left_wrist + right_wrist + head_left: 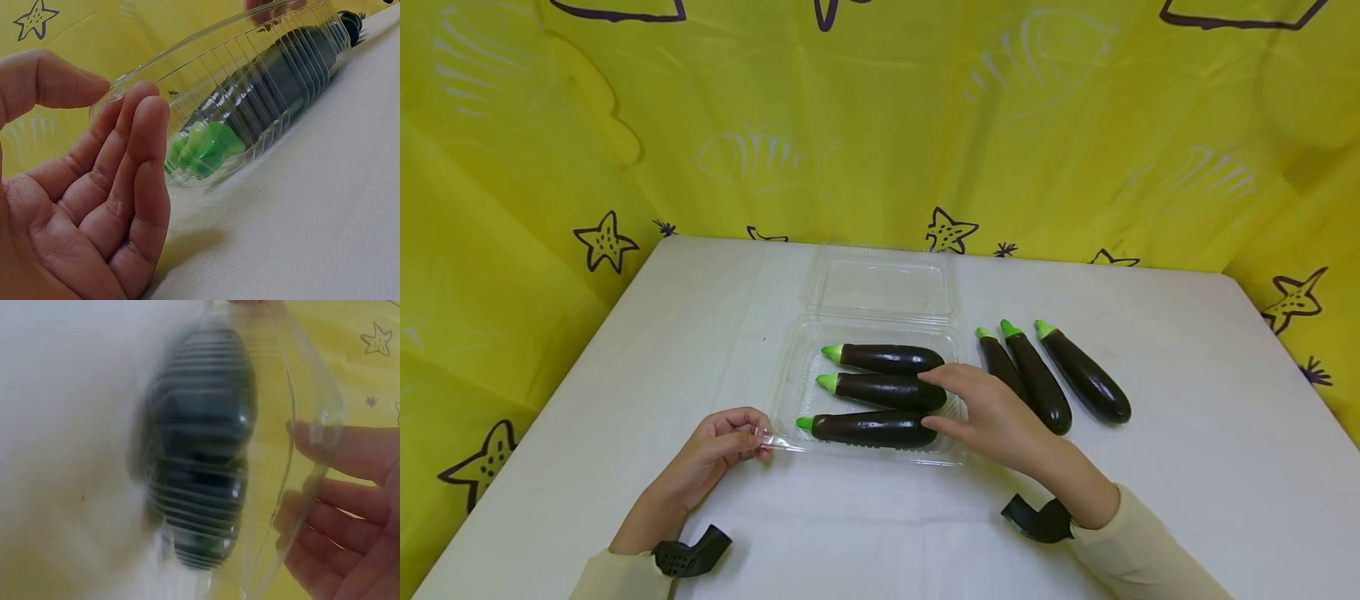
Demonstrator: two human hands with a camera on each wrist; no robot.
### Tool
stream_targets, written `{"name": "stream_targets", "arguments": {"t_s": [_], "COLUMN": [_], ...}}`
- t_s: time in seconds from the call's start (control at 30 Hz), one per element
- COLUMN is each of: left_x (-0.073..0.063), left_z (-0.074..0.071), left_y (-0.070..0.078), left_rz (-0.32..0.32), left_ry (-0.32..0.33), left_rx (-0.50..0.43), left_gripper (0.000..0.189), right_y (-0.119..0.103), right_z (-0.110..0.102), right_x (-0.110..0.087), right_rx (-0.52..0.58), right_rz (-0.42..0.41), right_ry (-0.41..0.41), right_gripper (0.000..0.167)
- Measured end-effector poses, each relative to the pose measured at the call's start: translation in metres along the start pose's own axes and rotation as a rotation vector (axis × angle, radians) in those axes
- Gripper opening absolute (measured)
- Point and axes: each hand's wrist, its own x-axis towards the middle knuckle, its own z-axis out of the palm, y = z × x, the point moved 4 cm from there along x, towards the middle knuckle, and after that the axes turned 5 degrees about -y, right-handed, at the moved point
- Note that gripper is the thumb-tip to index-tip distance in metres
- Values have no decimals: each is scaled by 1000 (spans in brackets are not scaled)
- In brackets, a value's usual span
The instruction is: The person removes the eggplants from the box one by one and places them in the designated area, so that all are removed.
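Observation:
A clear plastic clamshell container (790, 367) lies open on the white table, its lid (880, 283) folded back. Inside it lie three dark eggplants with green caps pointing left: back (887, 358), middle (880, 390) and front (865, 428). My left hand (758, 440) pinches the container's front-left corner; in the left wrist view the thumb sits above the rim (262, 56) and the fingers (140, 144) under it, beside a green cap (206, 147). My right hand (942, 402) reaches over the container's right side, fingers straight, touching the eggplants' blunt ends (200, 425).
Three more eggplants (1086, 379), (1037, 379), (1000, 362) lie side by side on the table right of the container, just behind my right hand. A yellow starfish-print sheet (880, 125) walls the table at the back and sides. Black wrist mounts (688, 554) sit near the front edge.

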Motion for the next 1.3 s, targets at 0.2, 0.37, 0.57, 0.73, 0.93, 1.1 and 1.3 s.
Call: {"name": "stream_targets", "arguments": {"t_s": [0.2, 0.37, 0.57, 0.73, 0.93, 1.1, 1.3], "left_x": [0, -1, 0, 0, 1, 1, 1], "left_z": [0, 0, 0, 0, 0, 0, 0], "left_y": [0, 0, -1, -1, 0, 1, 1], "left_rz": [-3, 3, 1, 4, 12, 9, 6], "left_ry": [6, 2, -6, -11, -11, -13, -10], "left_rx": [6, 2, -3, -6, 6, 8, 8], "left_gripper": [23, 23, 23, 24, 23, 23, 22], "right_y": [-5, -8, -11, -11, -11, -13, -18], "right_z": [9, 15, 20, 22, 25, 28, 29], "right_x": [3, 6, 9, 13, 18, 22, 27], "right_rx": [1, -7, 11, 25, 7, -36, -82], "right_rz": [-14, -51, -65, -55, -117, -156, -145], "right_ry": [-81, -95, -152, -219, -269, -319, -380], "right_gripper": [44, 43, 43, 46, 40, 34, 35]}}
